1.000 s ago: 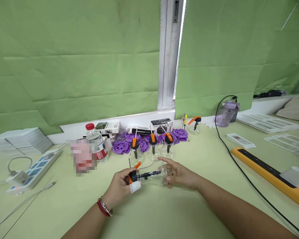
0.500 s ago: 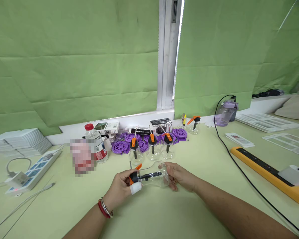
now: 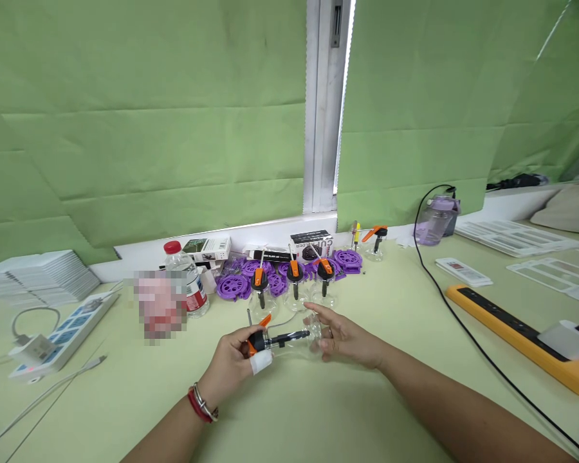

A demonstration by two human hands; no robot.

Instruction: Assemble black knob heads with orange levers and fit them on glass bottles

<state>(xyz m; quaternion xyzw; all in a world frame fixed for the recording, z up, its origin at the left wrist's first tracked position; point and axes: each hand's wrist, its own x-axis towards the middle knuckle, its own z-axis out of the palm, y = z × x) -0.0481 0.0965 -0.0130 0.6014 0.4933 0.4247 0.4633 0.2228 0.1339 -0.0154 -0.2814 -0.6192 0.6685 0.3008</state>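
Observation:
My left hand is closed round the black-and-orange lever cap of a clear bottle, which lies on its side above the table. White tape wraps one finger. A dark tube runs inside the bottle from the cap towards its base. My right hand holds the wide base end between thumb and fingers, index finger stretched along its far side. Just behind stand three similar bottles with black-and-orange caps: a left one, a middle one and a right one.
Purple plastic parts and small boxes lie along the wall. Another capped bottle stands farther right, beside a yellow-handled tool. A red-capped water bottle, power strip, black cable and orange power strip flank the hands.
My right hand's fingers closed in around the bottle base, then spread again with the index finger stretched out. The bottle appears to turn slightly; my left hand keeps its hold on the cap.

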